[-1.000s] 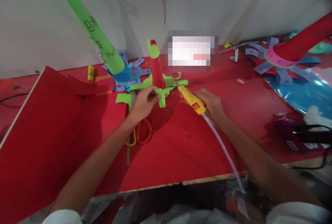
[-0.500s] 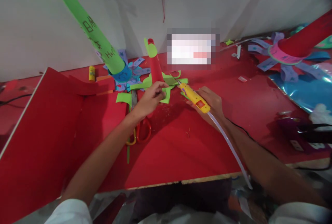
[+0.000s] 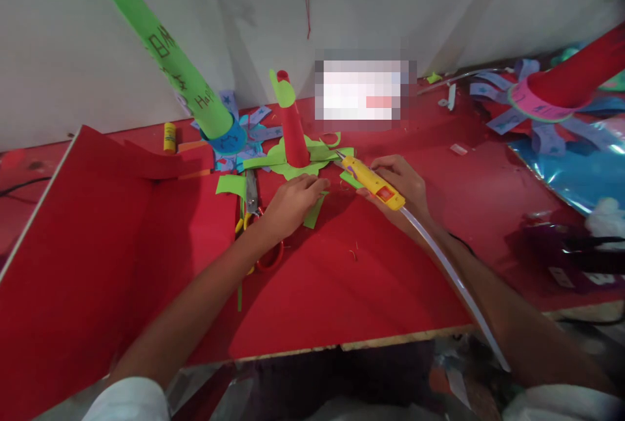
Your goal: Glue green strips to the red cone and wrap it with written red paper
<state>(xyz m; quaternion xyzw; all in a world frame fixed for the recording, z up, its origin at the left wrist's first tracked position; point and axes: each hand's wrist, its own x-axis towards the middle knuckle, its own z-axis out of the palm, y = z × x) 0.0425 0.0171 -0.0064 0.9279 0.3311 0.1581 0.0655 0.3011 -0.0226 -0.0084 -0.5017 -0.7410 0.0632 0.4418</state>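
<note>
My right hand point(image 3: 403, 183) grips a yellow glue gun point(image 3: 368, 177), whose nozzle points up and left. A long translucent glue stick point(image 3: 444, 271) trails from its back. Beneath its body shows a green part point(image 3: 349, 179); I cannot tell if it is the trigger or foam. My left hand point(image 3: 297, 203) is closed, with a light green strip point(image 3: 315, 213) sticking out below its fingers. Just beyond that hand, a red cone point(image 3: 294, 131) stands upright on a green scalloped base point(image 3: 280, 167), a green piece wrapped near its top. Scissors point(image 3: 271, 255) lie partly under my left forearm.
A tall green tube point(image 3: 170, 63) with writing leans at the left, near a yellow glue stick tube point(image 3: 169, 138). A red board point(image 3: 63, 265) stands at the table's left. Right are a red tube point(image 3: 581, 76) with purple loops and blue shiny sheet point(image 3: 551, 174).
My left hand has drawn back from the red cone toward me, bringing the green strip along and uncovering the cone's base. My right hand has shifted slightly right with the glue gun.
</note>
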